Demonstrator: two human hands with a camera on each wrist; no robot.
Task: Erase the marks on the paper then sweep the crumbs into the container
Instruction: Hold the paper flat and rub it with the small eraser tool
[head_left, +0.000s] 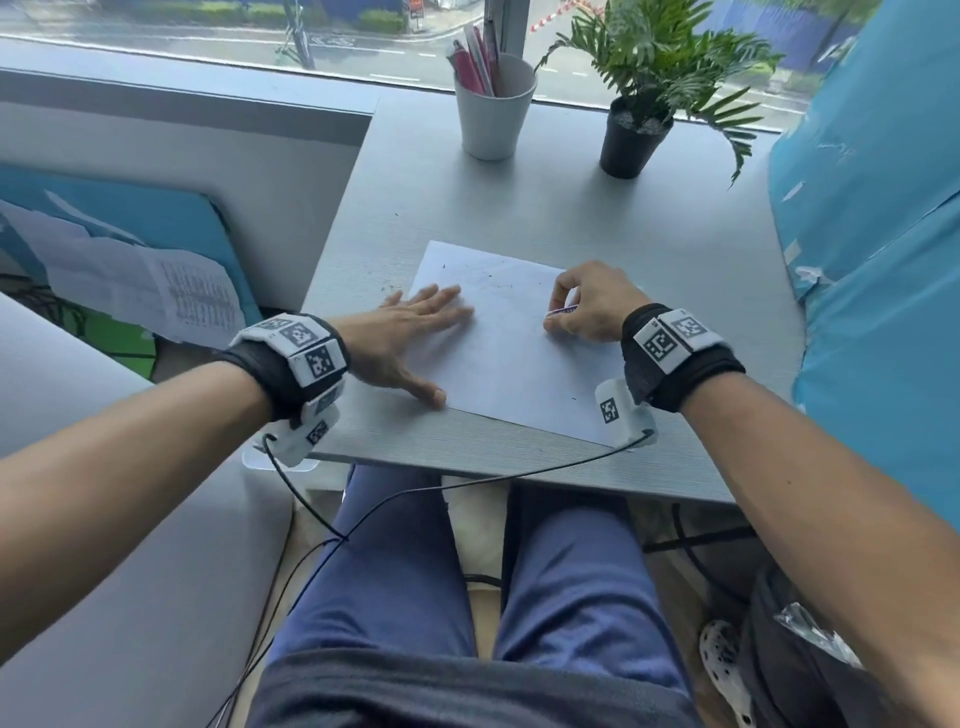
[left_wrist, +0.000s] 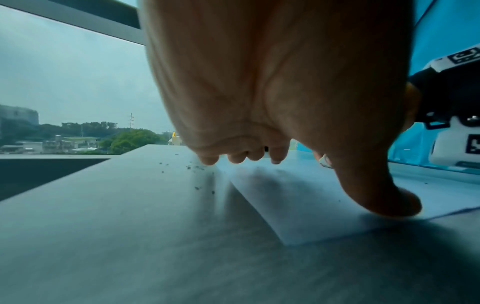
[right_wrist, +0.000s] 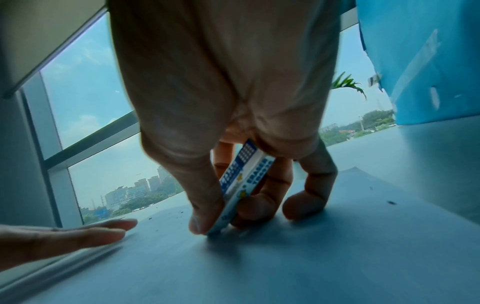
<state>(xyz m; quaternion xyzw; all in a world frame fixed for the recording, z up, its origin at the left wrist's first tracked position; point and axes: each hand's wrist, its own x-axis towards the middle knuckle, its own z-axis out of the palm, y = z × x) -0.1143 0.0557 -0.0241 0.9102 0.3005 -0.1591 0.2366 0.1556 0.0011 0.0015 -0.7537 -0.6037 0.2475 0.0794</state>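
Observation:
A white sheet of paper (head_left: 509, 353) lies on the grey desk (head_left: 597, 218) in front of me. My left hand (head_left: 415, 332) lies flat with straight fingers on the sheet's left edge, thumb at the near corner (left_wrist: 389, 203). My right hand (head_left: 587, 306) pinches a white eraser (right_wrist: 241, 185) in a blue printed sleeve, its lower end touching the paper. Dark eraser crumbs (left_wrist: 192, 167) lie on the desk left of the sheet and on the paper's far part (head_left: 488, 278). A container for the crumbs cannot be made out for certain.
A white cup (head_left: 493, 109) of pens and a potted plant (head_left: 639, 119) stand at the desk's far side by the window. A blue sheet (head_left: 872, 260) hangs along the right. The desk's near edge (head_left: 519, 473) is just above my legs.

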